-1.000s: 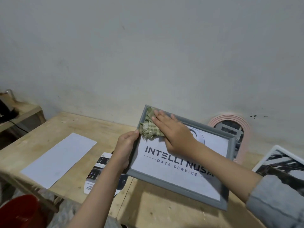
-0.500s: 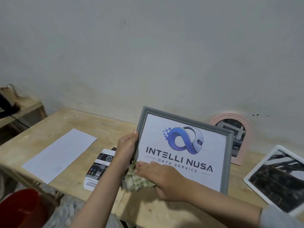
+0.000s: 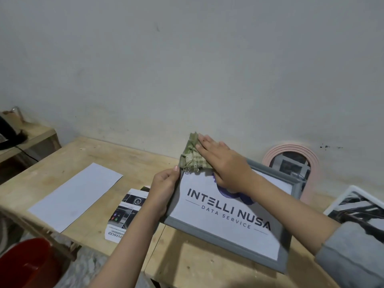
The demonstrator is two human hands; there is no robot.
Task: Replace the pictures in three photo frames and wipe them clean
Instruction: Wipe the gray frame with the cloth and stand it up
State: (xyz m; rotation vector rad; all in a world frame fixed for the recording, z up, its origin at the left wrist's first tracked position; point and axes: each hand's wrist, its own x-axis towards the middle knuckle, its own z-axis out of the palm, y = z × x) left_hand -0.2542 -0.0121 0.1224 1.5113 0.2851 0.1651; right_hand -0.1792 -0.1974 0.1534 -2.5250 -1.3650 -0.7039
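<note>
Flat right hand (image 3: 225,163) presses cloth (image 3: 192,157) on frame (image 3: 226,239); left hand (image 3: 163,189) grips edge.

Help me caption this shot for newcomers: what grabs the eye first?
The grey frame with its bold INTELLI NUSA print, centre, tilted up off the table. The right hand presses a green checked cloth on its top left corner; the left hand grips its left edge.

A grey rectangular photo frame (image 3: 226,240) is tilted above the wooden tabletop, showing a white print reading "INTELLI NUSA DATA SERVICE". A crumpled green-checked cloth (image 3: 192,155) sits on its upper left corner. A pink arched frame (image 3: 311,161) leans against the wall; a white-bordered frame (image 3: 357,204) lies at right.
</note>
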